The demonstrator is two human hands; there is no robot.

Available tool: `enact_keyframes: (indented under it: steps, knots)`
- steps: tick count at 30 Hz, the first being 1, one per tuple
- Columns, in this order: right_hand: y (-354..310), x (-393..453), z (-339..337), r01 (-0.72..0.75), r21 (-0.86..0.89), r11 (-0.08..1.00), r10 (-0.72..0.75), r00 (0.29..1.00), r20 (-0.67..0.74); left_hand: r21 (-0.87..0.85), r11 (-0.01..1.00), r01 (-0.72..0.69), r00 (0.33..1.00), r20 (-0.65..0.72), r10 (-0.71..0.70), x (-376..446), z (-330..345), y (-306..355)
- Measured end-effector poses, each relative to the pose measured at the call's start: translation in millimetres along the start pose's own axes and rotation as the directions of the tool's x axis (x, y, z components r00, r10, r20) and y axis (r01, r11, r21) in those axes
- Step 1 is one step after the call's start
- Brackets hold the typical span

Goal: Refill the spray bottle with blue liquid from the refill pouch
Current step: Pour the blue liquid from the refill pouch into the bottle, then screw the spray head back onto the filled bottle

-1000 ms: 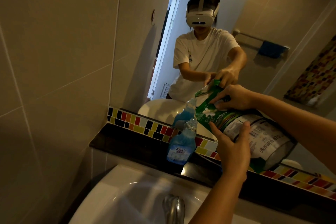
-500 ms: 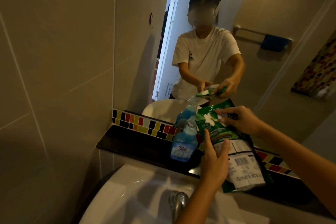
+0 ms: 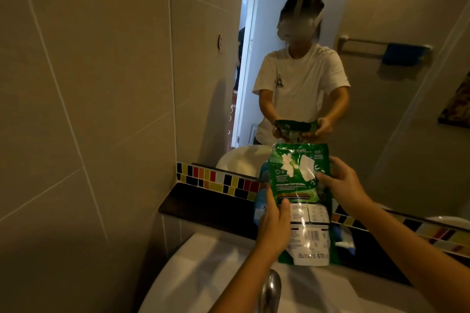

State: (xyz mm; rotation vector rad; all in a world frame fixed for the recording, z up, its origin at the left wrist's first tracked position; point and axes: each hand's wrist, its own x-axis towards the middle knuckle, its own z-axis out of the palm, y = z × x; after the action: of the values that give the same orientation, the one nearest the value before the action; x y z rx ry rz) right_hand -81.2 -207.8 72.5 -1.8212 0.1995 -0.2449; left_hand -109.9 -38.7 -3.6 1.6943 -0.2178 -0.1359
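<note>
Over the sink, head view: refill pouch held upright in both hands, spray bottle mostly hidden behind it on the dark counter.
Left hand grips the pouch's lower left edge, right hand pinches the upper right. Can't tell if a corner is open. Suggest: keep the left hand as support, tip slowly, and line the spout over the bottle neck; spill risk otherwise.

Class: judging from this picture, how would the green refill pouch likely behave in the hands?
The refill pouch is probably floppy: its film creases and both hands support it. Its glossy surface may be slippery. It looks flattened, so perhaps light, though its contents are hidden.
</note>
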Motion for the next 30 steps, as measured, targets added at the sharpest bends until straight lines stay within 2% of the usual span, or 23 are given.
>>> enact_keyframes:
  steps: [4, 7, 13, 18, 23, 30]
  knots:
    - [-9, 2, 24, 0.02, 0.028, 0.999, -0.021, 0.998, 0.059, 0.056, 0.994, -0.089, 0.996, -0.02, 0.09, 6, -44, -3]
    - [-14, 3, 55, 0.023, 0.081, 0.996, -0.032, 0.992, 0.119, 0.109, 0.989, -0.1, 0.993, -0.059, 0.107, 7, -82, -11]
    - [-21, 12, 137, 0.044, 0.142, 0.989, -0.069, 0.982, 0.176, 0.203, 0.975, -0.086, 0.954, -0.267, 0.139, 11, -148, -30]
    - [-13, 24, 205, -0.03, 0.152, 0.988, -0.004, 0.975, 0.22, 0.29, 0.957, 0.025, 0.905, -0.413, 0.101, 25, -188, -41]
    - [-8, 38, 251, -0.033, 0.182, 0.983, -0.01, 0.973, 0.23, 0.395, 0.915, 0.086, 0.827, -0.54, 0.156, 50, -220, -54]
    - [8, 64, 293, -0.063, 0.177, 0.982, 0.025, 0.978, 0.209, 0.318, 0.943, 0.093, 0.786, -0.605, 0.127, 85, -240, -78]
